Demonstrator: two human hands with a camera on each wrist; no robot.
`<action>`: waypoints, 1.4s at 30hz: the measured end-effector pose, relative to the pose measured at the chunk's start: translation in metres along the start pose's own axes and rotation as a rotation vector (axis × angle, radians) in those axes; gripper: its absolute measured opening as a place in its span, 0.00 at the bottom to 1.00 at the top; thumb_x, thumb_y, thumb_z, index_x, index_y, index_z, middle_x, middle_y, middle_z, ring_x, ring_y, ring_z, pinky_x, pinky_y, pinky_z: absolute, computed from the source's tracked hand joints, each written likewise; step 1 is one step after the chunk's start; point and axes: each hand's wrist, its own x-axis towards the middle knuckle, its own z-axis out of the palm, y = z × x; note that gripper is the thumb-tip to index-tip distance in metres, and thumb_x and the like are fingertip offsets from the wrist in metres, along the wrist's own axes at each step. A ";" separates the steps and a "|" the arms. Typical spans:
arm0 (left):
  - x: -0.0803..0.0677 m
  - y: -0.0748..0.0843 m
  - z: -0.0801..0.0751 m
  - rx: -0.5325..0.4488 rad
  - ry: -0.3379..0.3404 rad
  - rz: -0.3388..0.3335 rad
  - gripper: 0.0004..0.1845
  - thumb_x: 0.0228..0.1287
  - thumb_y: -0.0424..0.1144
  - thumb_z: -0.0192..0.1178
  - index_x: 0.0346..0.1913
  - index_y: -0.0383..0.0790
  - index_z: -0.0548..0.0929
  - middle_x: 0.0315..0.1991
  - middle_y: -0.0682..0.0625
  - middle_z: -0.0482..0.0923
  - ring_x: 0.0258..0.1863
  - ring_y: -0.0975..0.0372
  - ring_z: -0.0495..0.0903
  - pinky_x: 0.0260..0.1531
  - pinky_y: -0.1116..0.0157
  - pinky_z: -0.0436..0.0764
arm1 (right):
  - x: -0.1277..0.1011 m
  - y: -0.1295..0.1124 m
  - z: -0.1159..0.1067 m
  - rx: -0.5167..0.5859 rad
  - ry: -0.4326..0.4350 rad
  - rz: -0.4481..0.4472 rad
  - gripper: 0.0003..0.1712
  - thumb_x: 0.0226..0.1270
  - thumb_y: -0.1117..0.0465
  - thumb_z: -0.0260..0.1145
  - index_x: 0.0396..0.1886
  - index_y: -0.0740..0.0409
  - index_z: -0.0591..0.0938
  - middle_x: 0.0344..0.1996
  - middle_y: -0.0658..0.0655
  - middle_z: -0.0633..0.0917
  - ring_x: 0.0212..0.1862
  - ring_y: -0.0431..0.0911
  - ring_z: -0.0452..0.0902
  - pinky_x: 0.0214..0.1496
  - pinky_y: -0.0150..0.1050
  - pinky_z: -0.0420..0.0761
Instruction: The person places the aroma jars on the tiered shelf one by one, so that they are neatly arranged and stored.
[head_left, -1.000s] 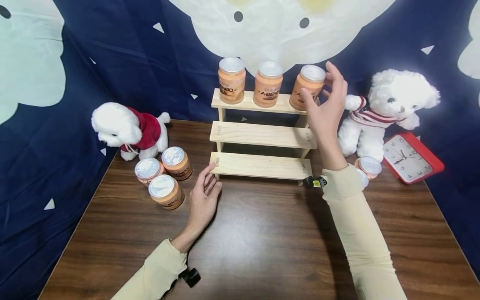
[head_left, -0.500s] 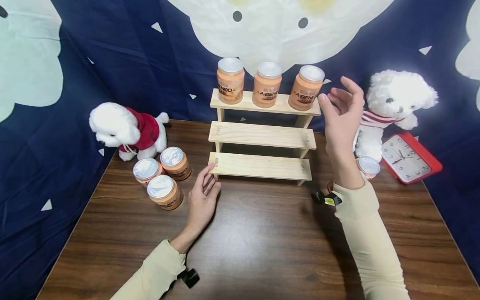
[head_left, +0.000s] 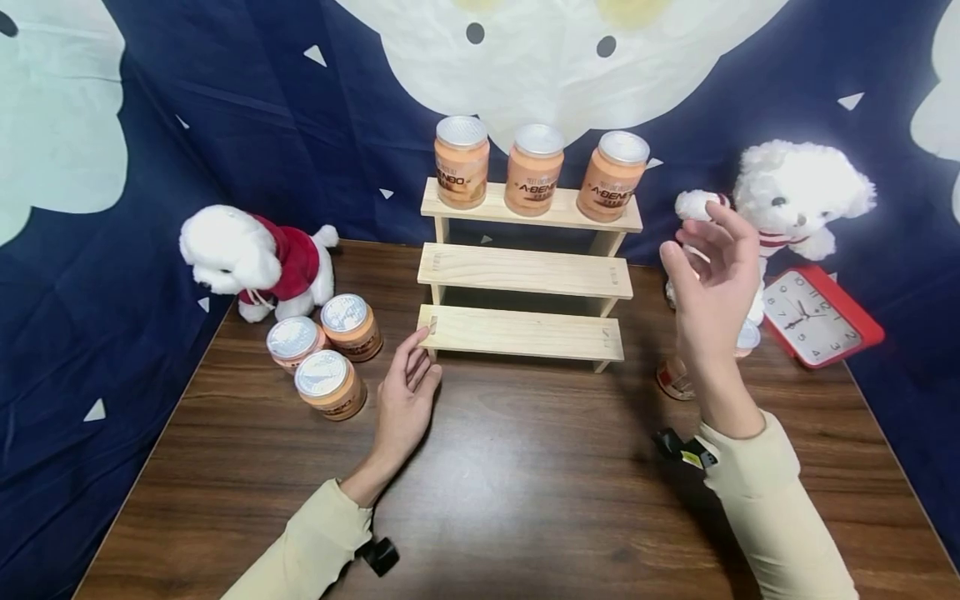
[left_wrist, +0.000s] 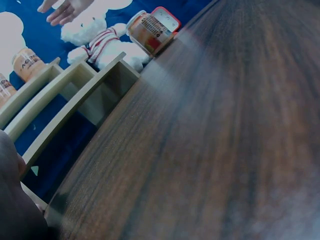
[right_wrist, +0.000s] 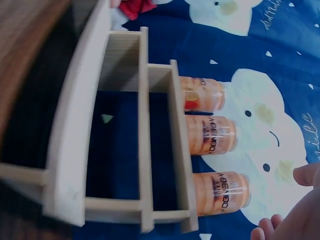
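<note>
Empty, the right hand (head_left: 712, 287) hangs in the air with fingers loosely spread, above a jar (head_left: 675, 379) on the table (head_left: 525, 483); the left hand (head_left: 405, 396) lies flat, fingertips touching the wooden rack (head_left: 525, 271); three jars (head_left: 534, 171) stand on its top step.

My right hand (head_left: 708, 279) covers most of the two jars (head_left: 675, 379) on the table behind it and part of the striped teddy bear (head_left: 795, 196), so jar labels there can't be read. In the left wrist view my left hand (left_wrist: 12, 200) is only a dark blur cut off at the bottom-left corner, and the near tabletop (left_wrist: 225, 150) is smeared. Right wrist view shows just my fingertips (right_wrist: 305, 175) at the right edge.
</note>
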 end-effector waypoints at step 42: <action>-0.001 0.002 -0.001 -0.032 -0.013 -0.022 0.31 0.77 0.23 0.64 0.78 0.45 0.79 0.73 0.36 0.80 0.72 0.50 0.79 0.75 0.64 0.80 | -0.077 0.025 -0.126 -0.607 0.134 0.063 0.28 0.55 0.76 0.82 0.58 0.74 0.86 0.41 0.44 0.86 0.38 0.35 0.80 0.38 0.23 0.78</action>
